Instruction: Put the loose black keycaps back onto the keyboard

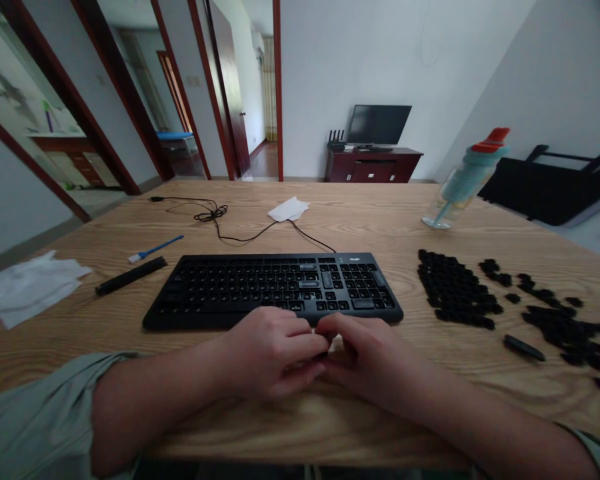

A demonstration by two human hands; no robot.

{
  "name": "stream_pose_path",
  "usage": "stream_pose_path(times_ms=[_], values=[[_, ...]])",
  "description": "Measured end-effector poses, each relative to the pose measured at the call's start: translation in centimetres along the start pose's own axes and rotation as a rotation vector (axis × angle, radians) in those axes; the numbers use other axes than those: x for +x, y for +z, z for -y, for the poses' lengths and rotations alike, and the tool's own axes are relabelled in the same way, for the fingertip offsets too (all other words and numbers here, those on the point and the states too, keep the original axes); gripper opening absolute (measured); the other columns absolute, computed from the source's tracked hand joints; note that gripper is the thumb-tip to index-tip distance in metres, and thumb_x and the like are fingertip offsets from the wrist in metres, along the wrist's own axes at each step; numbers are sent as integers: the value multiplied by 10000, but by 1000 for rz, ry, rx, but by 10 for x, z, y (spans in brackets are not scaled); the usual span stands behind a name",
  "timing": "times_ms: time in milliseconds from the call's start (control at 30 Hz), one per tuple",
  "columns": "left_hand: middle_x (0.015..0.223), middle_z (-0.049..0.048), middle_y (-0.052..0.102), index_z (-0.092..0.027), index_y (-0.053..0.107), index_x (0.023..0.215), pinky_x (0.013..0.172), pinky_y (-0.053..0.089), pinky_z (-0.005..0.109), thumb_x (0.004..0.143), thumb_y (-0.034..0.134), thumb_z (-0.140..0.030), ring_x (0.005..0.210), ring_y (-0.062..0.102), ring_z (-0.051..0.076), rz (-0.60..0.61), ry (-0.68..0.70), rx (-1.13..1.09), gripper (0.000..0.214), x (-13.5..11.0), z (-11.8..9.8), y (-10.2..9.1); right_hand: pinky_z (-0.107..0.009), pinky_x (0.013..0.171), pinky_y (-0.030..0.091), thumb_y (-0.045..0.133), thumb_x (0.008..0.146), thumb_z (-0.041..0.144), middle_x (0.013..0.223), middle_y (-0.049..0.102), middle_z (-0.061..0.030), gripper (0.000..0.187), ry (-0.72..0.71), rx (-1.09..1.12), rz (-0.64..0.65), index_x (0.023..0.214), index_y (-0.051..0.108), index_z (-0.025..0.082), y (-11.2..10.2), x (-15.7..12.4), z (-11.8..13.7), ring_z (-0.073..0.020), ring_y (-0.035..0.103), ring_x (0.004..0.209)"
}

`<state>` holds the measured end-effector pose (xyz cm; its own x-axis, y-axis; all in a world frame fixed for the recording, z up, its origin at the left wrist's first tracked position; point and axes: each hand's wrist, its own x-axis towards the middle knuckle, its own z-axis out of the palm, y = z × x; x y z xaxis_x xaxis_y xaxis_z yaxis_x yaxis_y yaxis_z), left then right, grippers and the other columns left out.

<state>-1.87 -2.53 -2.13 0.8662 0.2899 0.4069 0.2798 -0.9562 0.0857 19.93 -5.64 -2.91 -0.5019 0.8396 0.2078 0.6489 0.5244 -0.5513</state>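
Observation:
A black keyboard (250, 287) lies in front of me, most of its keycaps off and the sockets bare. My left hand (275, 353) and my right hand (365, 353) meet just before its front edge, fingers curled and fingertips together. A small dark thing seems to sit between the fingertips, mostly hidden, so its kind does not show. On the right lies a tight block of black keycaps (455, 290), with looser keycaps (560, 327) beyond it. Near these rests a slim black piece (524, 347).
Left of the keyboard are a black bar (131, 275), a blue-handled brush (155, 249) and white tissues (30, 283). The keyboard's cable (250, 239) runs behind it, past a folded tissue (289, 209). A clear bottle with a red lid (463, 183) stands at the back right.

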Motion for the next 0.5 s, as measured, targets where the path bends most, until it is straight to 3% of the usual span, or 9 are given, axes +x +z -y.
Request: stream_pose_path(times_ms=[200, 500], values=[[800, 30, 705, -180, 653, 979, 576, 461, 292, 907, 579, -251, 657, 615, 145, -50, 14, 5, 125, -7, 3, -3, -224, 594, 421, 669, 783, 194, 798, 715, 3, 311, 15, 68, 89, 1093, 670, 224, 0, 0, 5, -119, 618, 642], [781, 0, 715, -193, 675, 939, 547, 427, 298, 944, 575, -274, 606, 602, 132, -16, 33, 30, 129, -8, 3, -6, -236, 663, 449, 641, 811, 189, 905, 735, -13, 335, -28, 132, 169, 1142, 658, 238, -5, -4, 7, -131, 651, 744]])
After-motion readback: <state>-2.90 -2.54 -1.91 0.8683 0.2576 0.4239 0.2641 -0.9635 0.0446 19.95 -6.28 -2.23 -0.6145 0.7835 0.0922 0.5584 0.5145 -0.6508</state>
